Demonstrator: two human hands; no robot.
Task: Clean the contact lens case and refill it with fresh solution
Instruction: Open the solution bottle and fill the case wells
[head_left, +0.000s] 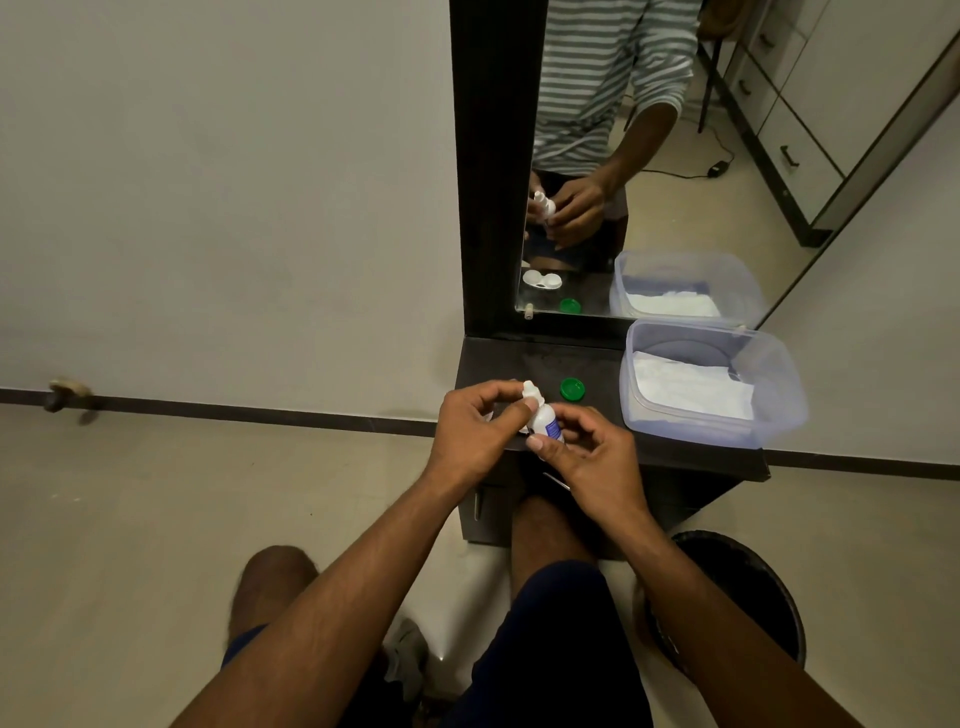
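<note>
Above the front edge of the dark shelf (691, 457) I am holding the solution bottle (545, 420) upright, my right hand (587, 457) curled around its body and my left hand (475, 426) pinching its cap (531, 391), which is pointing to twelve o'clock, while the green lid (572, 388) is lying at one o'clock.

- Both forearms bare, no sleeves reaching them in the direct view
- left hand (480, 426) and right hand (587, 457): no rings, watch or bands visible
- shorts (550, 639): dark navy, end above the knee
- Legs bare below the shorts
- Mirror reflection shows the shirt (602, 78): horizontal stripes, white and grey-green, sleeve ends at about the elbow
- Footwear hard to make out, something grey near the feet, can't tell what
</note>
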